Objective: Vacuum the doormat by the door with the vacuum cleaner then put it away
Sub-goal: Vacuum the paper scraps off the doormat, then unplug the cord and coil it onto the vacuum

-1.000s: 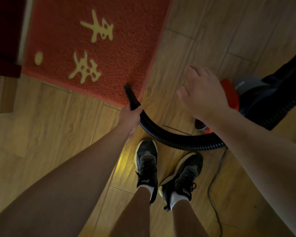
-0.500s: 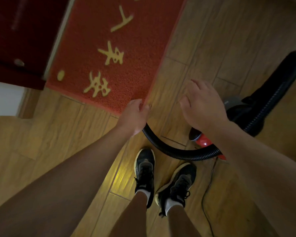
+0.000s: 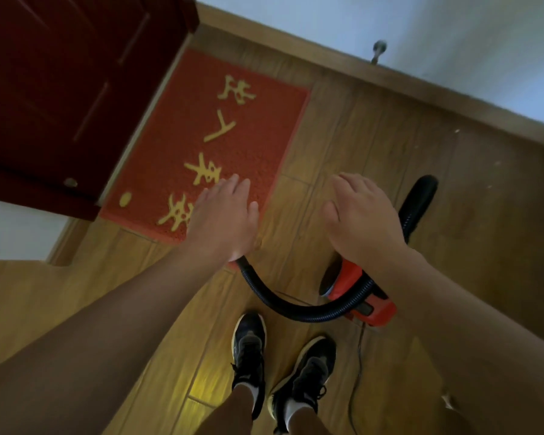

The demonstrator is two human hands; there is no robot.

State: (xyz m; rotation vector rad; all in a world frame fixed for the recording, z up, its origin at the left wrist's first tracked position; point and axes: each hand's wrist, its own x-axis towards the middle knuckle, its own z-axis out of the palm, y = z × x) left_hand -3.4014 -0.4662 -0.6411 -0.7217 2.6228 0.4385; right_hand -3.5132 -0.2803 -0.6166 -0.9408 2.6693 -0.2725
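The red doormat (image 3: 233,146) with yellow characters lies on the wood floor beside the dark red door (image 3: 60,89). My left hand (image 3: 223,218) hovers palm down over the mat's near corner, fingers straight. The black ribbed hose (image 3: 296,309) comes out from under its heel, and the hose's tip is hidden. That hose curves right to the red vacuum cleaner body (image 3: 355,287) on the floor. My right hand (image 3: 361,218) is spread palm down above the vacuum, holding nothing.
My two black shoes (image 3: 248,346) stand just behind the hose. A thin power cord (image 3: 357,372) trails back from the vacuum. A black part of the vacuum (image 3: 420,196) sticks out at the right. A white wall with baseboard and a door stopper (image 3: 379,48) runs along the top.
My view has lifted, so the whole mat and the wall show. My left hand gripped the hose a second ago; its fingers now lie straight over the mat. My right hand stayed spread.
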